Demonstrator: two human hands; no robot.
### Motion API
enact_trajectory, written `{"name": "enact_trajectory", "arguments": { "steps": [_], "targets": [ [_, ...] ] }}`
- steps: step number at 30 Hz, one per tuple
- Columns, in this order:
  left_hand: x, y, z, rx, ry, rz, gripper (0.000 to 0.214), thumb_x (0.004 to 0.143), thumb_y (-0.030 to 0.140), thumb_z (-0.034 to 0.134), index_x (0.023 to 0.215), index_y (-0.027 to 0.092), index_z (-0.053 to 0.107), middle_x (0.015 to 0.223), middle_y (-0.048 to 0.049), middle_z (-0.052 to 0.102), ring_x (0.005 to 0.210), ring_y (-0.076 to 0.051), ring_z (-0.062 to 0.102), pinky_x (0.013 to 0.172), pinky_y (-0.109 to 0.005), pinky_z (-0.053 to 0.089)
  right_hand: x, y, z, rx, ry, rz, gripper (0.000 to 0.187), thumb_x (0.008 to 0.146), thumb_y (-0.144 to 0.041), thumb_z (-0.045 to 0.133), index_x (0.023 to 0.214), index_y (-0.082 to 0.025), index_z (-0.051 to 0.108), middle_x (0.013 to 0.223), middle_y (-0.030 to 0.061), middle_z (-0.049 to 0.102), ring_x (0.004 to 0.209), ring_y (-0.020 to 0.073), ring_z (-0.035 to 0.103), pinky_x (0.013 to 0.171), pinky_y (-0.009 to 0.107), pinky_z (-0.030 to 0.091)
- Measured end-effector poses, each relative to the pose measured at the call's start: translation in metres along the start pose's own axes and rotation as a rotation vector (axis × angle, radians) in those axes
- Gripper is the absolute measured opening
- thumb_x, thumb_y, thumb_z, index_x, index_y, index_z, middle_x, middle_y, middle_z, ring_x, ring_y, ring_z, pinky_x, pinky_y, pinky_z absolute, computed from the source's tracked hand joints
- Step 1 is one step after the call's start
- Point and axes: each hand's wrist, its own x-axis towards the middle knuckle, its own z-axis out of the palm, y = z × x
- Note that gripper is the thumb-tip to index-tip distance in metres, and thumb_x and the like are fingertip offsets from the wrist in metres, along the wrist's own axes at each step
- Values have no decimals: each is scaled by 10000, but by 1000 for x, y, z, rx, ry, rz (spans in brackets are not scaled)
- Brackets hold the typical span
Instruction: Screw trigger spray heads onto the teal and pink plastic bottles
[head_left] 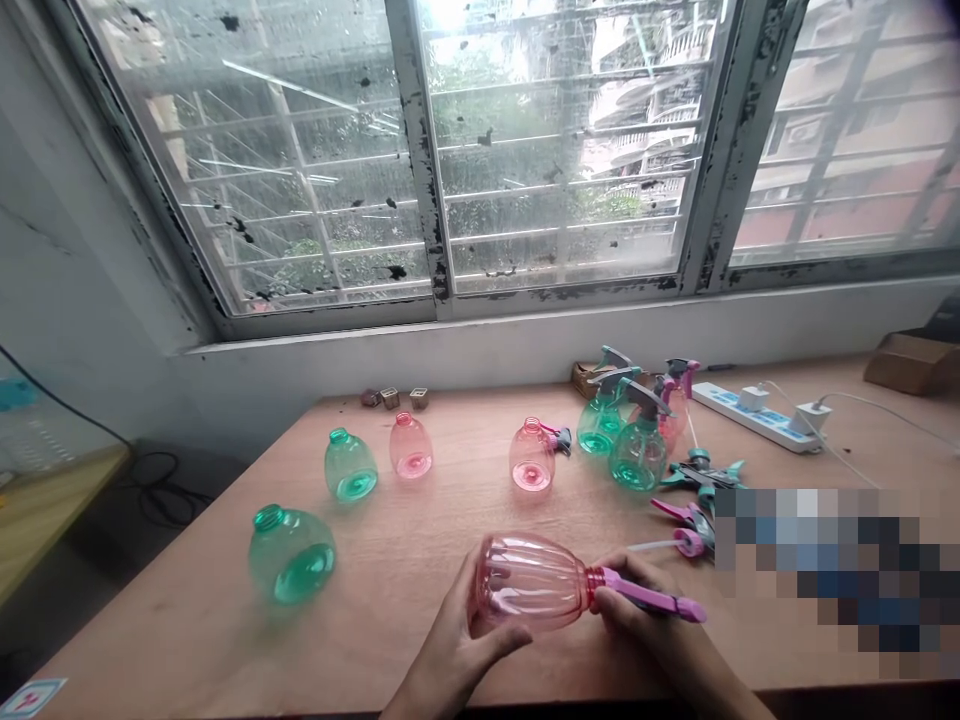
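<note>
A pink ribbed plastic bottle (532,582) lies on its side above the wooden table (420,640), held between both hands. My left hand (459,645) cups its rounded base, fingers wrapped round it. My right hand (637,610) grips the pink spray-trigger head (651,598) set at the bottle's neck. Loose trigger heads (694,520) lie just right of my right hand.
Two green (291,553) (349,465) and two pink (410,445) (532,456) open bottles stand on the table. Assembled spray bottles (637,440) cluster at the back right. A white power strip (757,415) with plugs and a cardboard box (911,362) sit far right, below a barred window.
</note>
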Motion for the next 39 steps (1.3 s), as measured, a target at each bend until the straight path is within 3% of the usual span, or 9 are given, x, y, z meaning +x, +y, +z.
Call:
{"name": "enact_trajectory", "arguments": {
  "steps": [5, 10, 17, 22, 25, 29, 33, 35, 39],
  "targets": [
    [-4, -6, -4, 87, -18, 33, 1093, 838, 434, 814, 1656, 291, 104, 1678, -104, 336, 1571, -341, 244, 1302, -479, 166, -2, -8, 1, 3, -8, -7, 142, 766, -367, 677, 706, -240, 659, 577, -36, 608, 535, 180, 586, 550, 276, 456],
    [-4, -7, -4, 92, -12, -6, 1315, 743, 437, 894, 1656, 222, -28, 1493, -148, 553, 1550, -354, 282, 1293, -485, 181, -1, -6, 2, -46, -61, -1, 133, 780, -338, 697, 708, -239, 644, 541, -61, 567, 512, 164, 570, 540, 259, 450],
    [-3, -4, -3, 76, -14, -29, 1155, 762, 480, 863, 1643, 221, 163, 1607, -159, 422, 1530, -376, 311, 1286, -507, 186, 3, 4, 1, -83, -82, 9, 95, 784, -312, 715, 776, -232, 664, 570, -59, 604, 565, 164, 582, 580, 249, 455],
    [-2, -3, -3, 136, 5, 6, 1218, 762, 388, 877, 1655, 275, 56, 1663, -112, 339, 1559, -338, 254, 1296, -463, 169, 4, 9, 1, 46, -136, 51, 91, 812, -294, 676, 786, -250, 601, 515, -78, 574, 491, 145, 548, 515, 239, 407],
    [-3, -4, -4, 145, -8, 14, 1236, 774, 401, 867, 1657, 262, 13, 1644, -115, 373, 1570, -324, 233, 1300, -441, 164, 5, 12, 2, 80, -138, 44, 97, 818, -300, 675, 809, -250, 593, 524, -79, 574, 487, 142, 542, 515, 242, 395],
    [-4, -5, -6, 102, -18, -24, 1252, 776, 454, 861, 1656, 252, -7, 1699, -131, 271, 1577, -329, 224, 1307, -462, 125, 4, 13, 2, 68, -128, 31, 112, 807, -303, 687, 835, -244, 596, 499, -85, 557, 501, 152, 538, 538, 251, 394],
    [-2, -4, -3, 45, -67, -24, 1104, 807, 479, 830, 1646, 231, 156, 1613, -166, 436, 1494, -375, 398, 1274, -521, 229, 4, 11, 1, 45, -107, 23, 101, 803, -300, 698, 807, -237, 619, 526, -71, 573, 527, 164, 552, 564, 264, 406],
    [-2, -2, -1, 56, -50, -10, 1097, 785, 454, 855, 1638, 241, 199, 1618, -150, 429, 1519, -371, 352, 1280, -498, 222, 4, 11, 0, 71, -114, 26, 113, 813, -325, 699, 792, -242, 626, 549, -63, 587, 528, 169, 561, 572, 272, 418],
    [-4, -1, 0, 68, -10, -33, 1245, 750, 402, 890, 1658, 239, 53, 1607, -136, 430, 1558, -341, 261, 1296, -461, 171, 5, 12, -1, 121, -122, 28, 112, 809, -343, 697, 802, -262, 620, 586, -59, 611, 521, 170, 557, 565, 282, 425]
  ]
}}
